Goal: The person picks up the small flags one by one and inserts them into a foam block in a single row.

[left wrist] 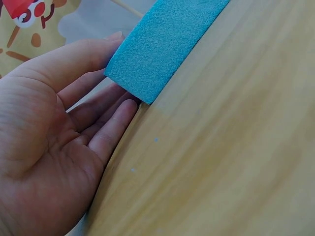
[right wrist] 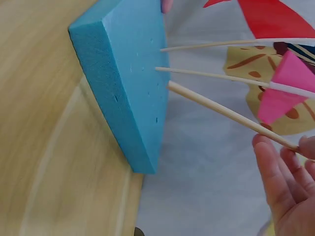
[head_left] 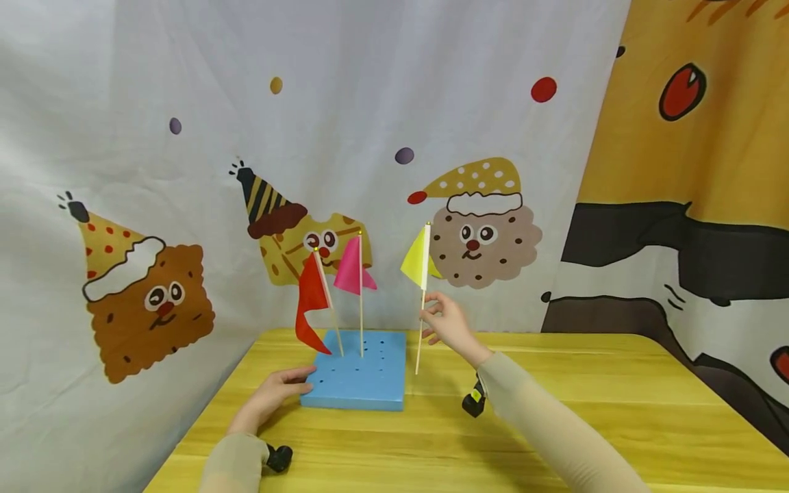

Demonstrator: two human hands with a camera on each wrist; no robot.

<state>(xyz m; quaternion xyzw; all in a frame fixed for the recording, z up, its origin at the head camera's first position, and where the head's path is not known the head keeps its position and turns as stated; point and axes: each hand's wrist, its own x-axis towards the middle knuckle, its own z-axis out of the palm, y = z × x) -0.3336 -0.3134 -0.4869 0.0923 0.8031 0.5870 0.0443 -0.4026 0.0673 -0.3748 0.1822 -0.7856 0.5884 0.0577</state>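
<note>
A blue foam block (head_left: 357,394) with small holes in its top lies on the table. A red flag (head_left: 312,287) and a pink flag (head_left: 351,267) stand in it on thin wooden sticks, the red one tilted left. My right hand (head_left: 453,325) pinches the stick of a yellow flag (head_left: 416,259), held nearly upright just right of the block. The stick's lower end (right wrist: 179,89) is bare in the right wrist view. With extended fingers, my left hand (left wrist: 59,128) touches the block's left edge, seen as a blue corner (left wrist: 152,49) in the left wrist view.
The yellowish wooden table (head_left: 573,397) extends to the right of the block. Close behind it hangs a white cloth (head_left: 345,89) with cartoon biscuit faces. A black wrist camera (head_left: 473,402) sits at the right cuff, another (head_left: 280,459) at the left.
</note>
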